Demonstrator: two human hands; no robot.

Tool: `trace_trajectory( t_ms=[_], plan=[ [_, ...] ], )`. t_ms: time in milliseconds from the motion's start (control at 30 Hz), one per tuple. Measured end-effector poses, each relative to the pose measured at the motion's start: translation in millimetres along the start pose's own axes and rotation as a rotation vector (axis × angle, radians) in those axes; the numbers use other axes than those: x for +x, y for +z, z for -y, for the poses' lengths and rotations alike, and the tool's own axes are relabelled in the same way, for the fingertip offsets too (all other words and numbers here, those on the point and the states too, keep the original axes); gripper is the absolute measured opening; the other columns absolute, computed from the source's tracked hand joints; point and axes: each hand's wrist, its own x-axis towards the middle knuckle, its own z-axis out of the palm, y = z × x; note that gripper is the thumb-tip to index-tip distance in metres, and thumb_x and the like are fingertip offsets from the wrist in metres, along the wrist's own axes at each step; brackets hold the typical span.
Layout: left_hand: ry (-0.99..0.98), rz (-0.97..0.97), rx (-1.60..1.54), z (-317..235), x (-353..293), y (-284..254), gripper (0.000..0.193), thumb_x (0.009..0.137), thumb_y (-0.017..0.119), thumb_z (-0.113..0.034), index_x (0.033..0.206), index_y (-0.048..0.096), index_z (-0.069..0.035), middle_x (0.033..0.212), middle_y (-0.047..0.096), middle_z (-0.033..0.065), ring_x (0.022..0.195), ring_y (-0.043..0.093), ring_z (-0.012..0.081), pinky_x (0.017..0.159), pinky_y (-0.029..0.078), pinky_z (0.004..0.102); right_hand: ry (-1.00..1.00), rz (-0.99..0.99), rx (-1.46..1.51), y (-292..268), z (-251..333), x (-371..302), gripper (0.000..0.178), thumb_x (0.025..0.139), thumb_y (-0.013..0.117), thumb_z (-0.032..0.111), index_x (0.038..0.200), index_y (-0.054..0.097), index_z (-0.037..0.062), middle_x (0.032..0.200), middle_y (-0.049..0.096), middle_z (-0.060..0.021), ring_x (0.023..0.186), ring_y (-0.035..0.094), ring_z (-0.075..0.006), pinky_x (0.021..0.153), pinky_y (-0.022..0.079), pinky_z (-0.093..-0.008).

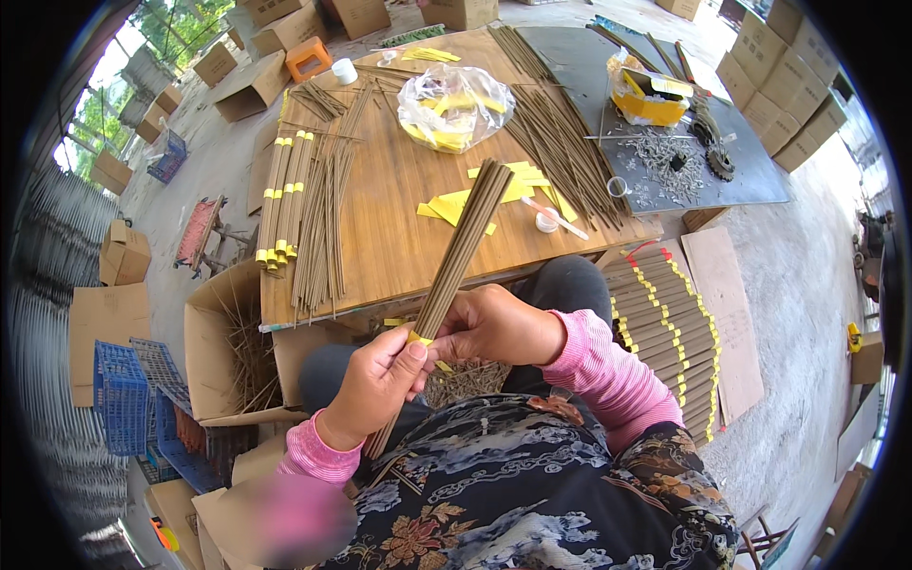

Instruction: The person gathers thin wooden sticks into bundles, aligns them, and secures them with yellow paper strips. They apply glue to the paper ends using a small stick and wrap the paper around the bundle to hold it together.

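A bundle of thin brown sticks (465,237) slants up over the near table edge, its lower end passing below my hands. My left hand (382,372) is closed around its lower part, with the thumb at a yellow paper band (419,337). From the right, my right hand (502,325) pinches at this band; the fingertips partly hide it. Beyond the bundle lie loose yellow paper strips (446,206), a small white round tub (547,221) and a pale flat spreader (560,220).
On the wooden table (380,218) are banded bundles (283,195), loose sticks (325,223) and a plastic bag (454,106) of yellow paper. A grey board (750,176) holds small metal pieces. Right of my legs lie many banded bundles (670,332); an open carton (214,351) stands left.
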Motion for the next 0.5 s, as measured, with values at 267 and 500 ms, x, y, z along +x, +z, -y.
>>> trace_trajectory(
  t_ms=[267, 500],
  plan=[
    [0.135, -0.262, -0.411, -1.4, 23.7, -25.3, 0.027, 0.09, 0.05, -0.024, 0.096, 0.054, 0.002, 0.072, 0.054, 0.0069, 0.053, 0.047, 0.0092, 0.044, 0.038, 0.0197, -0.05, -0.86, -0.84, -93.5, -62.9, -20.3, 0.019, 0.073, 0.064, 0.019, 0.084, 0.062, 0.0038, 0.083, 0.059, -0.0105, 0.079, 0.056, -0.0286, 0.07, 0.044, -0.0358],
    [0.231, -0.249, -0.69, 2.7, 49.3, -37.2, 0.027, 0.085, 0.056, -0.025, 0.098, 0.058, -0.001, 0.086, 0.057, 0.0108, 0.053, 0.048, 0.0129, 0.042, 0.037, 0.0222, 0.414, -0.817, -1.07, -137.3, -130.6, -43.1, 0.028, 0.07, 0.066, 0.035, 0.073, 0.063, 0.0071, 0.08, 0.057, -0.01, 0.081, 0.055, -0.028, 0.068, 0.043, -0.041]
  ],
)
